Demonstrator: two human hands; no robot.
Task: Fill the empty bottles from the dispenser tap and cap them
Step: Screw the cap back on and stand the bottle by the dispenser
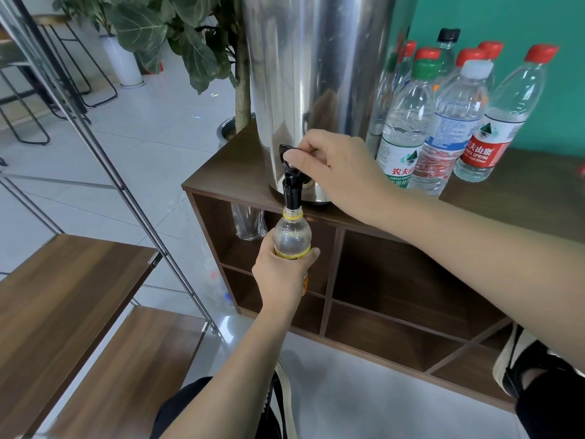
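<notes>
- Left hand (281, 274), fingers wrapped round clear yellow-labelled plastic bottle (292, 234), mouth under black tap (291, 185).
- Right hand (338, 172), fingers pinching black tap lever (286, 151) on steel dispenser (313, 74).

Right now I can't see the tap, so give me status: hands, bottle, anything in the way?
Left hand grips the yellow-labelled bottle, mouth under the spout. Right hand on the tap lever. Nothing blocking.

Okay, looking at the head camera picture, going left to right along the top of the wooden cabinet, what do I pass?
Metal dispenser → right hand on the black tap lever → green-capped bottle → white-capped bottle → red-capped bottle with the red label. More capped bottles stand behind these; their order is unclear.
</notes>
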